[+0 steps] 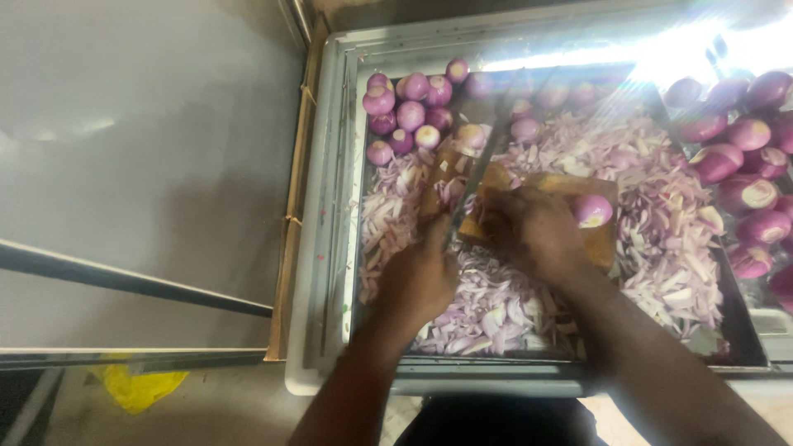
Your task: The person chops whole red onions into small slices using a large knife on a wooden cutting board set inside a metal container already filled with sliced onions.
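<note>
With my left hand [417, 277] closed on the knife [472, 177] handle and my right hand [537, 231] apparently pressing something hidden on the wooden cutting board [599, 239] amid sliced onion [496, 310], I'd advise curled fingertips and vertical strokes.

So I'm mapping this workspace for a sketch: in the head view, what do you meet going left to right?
Grey wall panel → yellow bag on the floor → tray rim → left hand holding the knife → right hand → halved onion on the wooden board → peeled onions at far right.
</note>
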